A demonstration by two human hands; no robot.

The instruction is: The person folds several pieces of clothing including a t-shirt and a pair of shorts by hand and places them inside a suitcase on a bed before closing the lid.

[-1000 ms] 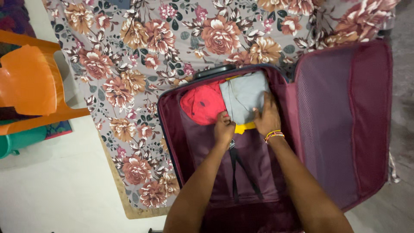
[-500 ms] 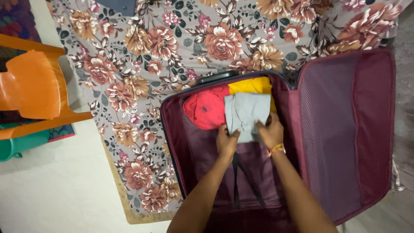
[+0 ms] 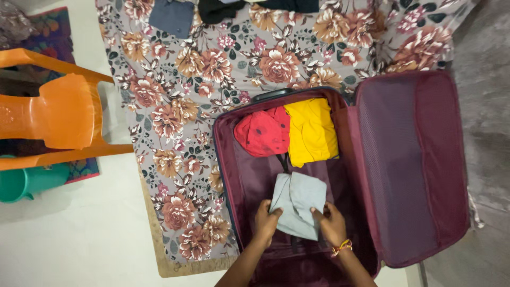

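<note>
Orange plastic chair (image 3: 53, 111) stands at far left on the pale floor, a green container (image 3: 26, 180) just below it, both well apart from the work. A floral sheet (image 3: 175, 133) covers the bed, and the open maroon suitcase (image 3: 241, 175) lies on it.

Inside the case, a red garment (image 3: 263, 132) and a folded yellow garment (image 3: 312, 130) sit side by side at the far end. The folded grey garment (image 3: 298, 204) lies nearer, over the dark strap (image 3: 282, 162).

The left hand (image 3: 264, 220) has its fingers closed on the grey garment's near-left edge. The right hand (image 3: 332, 223), with a beaded bracelet (image 3: 342, 247) at the wrist, pinches the near-right corner.

Risk, as judged: the fold looks loose, with one flap lifted, and may open if pulled unevenly; cloth could also snag on the strap beneath.

Clearance: the near half of the case floor has open room. The mesh-lined lid (image 3: 409, 165) lies open to the right, its hinge wall close by the right hand.
</note>
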